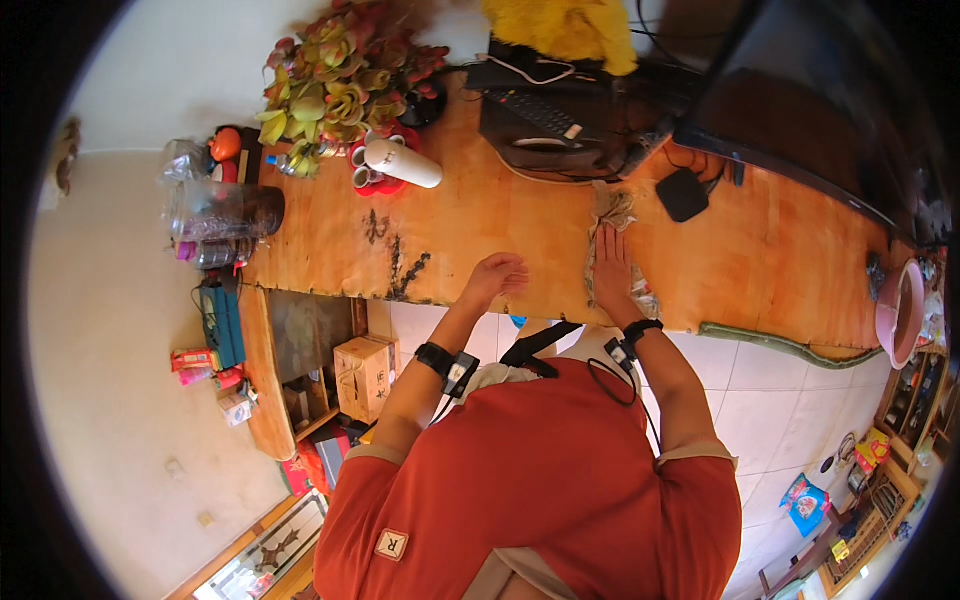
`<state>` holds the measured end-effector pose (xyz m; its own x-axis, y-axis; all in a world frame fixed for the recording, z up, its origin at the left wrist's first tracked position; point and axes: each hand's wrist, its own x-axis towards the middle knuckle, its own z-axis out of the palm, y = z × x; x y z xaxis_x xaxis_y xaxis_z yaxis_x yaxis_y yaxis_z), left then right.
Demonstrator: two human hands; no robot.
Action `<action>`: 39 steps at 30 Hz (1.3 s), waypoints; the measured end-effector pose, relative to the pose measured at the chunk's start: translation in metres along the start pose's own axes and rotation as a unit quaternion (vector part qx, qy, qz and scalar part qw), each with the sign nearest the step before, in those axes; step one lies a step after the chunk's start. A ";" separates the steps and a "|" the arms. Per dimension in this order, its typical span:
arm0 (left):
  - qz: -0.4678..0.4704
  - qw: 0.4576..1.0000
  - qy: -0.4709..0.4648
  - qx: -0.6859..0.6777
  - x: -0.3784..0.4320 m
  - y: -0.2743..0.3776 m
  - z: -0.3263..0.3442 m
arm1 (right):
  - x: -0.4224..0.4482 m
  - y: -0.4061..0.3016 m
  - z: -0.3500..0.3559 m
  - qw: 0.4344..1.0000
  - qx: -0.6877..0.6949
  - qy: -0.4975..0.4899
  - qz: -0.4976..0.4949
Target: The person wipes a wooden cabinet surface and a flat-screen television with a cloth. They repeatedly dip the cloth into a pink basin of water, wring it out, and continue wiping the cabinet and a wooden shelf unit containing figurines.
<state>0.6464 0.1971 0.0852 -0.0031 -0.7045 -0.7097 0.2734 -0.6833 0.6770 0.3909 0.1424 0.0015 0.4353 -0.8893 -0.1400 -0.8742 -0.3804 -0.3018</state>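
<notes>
My right hand (613,262) holds a crumpled, patterned cloth (613,208) flat against the wooden tabletop (495,217). Parts of the cloth show beyond my fingertips and on both sides of the hand, down to the table's front edge. My left hand (498,279) is over the front part of the tabletop, to the left of the cloth. It is bent at the wrist and slightly blurred, with nothing in it and its fingers loosely apart. Dark marks (405,270) stain the wood further left.
A white cylindrical bottle (405,163) leans over a red cup tray (388,186) beside an artificial plant (337,82). Behind the cloth are a remote control (536,112), a black box (682,194) and a television (817,112). A pink basin (900,315) stands at the right end.
</notes>
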 end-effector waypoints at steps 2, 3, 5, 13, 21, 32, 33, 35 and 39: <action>0.010 1.000 0.013 -0.025 0.002 -0.011 -0.039 | 0.023 -0.023 0.017 1.000 -0.025 -0.007 0.013; 0.014 0.999 0.022 -0.039 0.002 -0.022 -0.060 | 0.032 -0.039 0.022 0.999 -0.025 -0.019 -0.010; -0.012 0.999 0.031 -0.035 0.002 -0.039 -0.099 | 0.053 -0.079 0.023 0.997 -0.024 -0.039 -0.055; -0.030 0.994 0.093 -0.048 -0.021 -0.029 -0.180 | 0.154 -0.203 0.046 0.993 -0.066 0.018 -0.091; -0.025 0.990 0.086 -0.105 -0.030 -0.060 -0.243 | 0.266 -0.238 0.051 0.995 -0.056 0.058 0.066; -0.030 0.984 0.106 -0.139 -0.054 -0.071 -0.262 | 0.289 -0.243 0.042 0.993 -0.079 0.083 0.016; -0.032 0.985 0.099 -0.139 -0.051 -0.068 -0.261 | 0.276 -0.240 0.052 0.990 -0.076 0.117 0.028; -0.035 0.985 0.095 -0.137 -0.045 -0.062 -0.256 | 0.242 -0.240 0.084 0.980 -0.118 0.144 0.063; -0.022 0.983 0.083 -0.161 -0.029 -0.059 -0.247 | 0.184 -0.258 0.090 0.984 -0.127 0.061 0.106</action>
<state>0.8680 0.3053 0.0173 0.1271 -0.6166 -0.7770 0.5671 -0.5975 0.5669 0.7158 0.1001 -0.0312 0.2214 -0.9736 -0.0555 -0.9750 -0.2200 -0.0297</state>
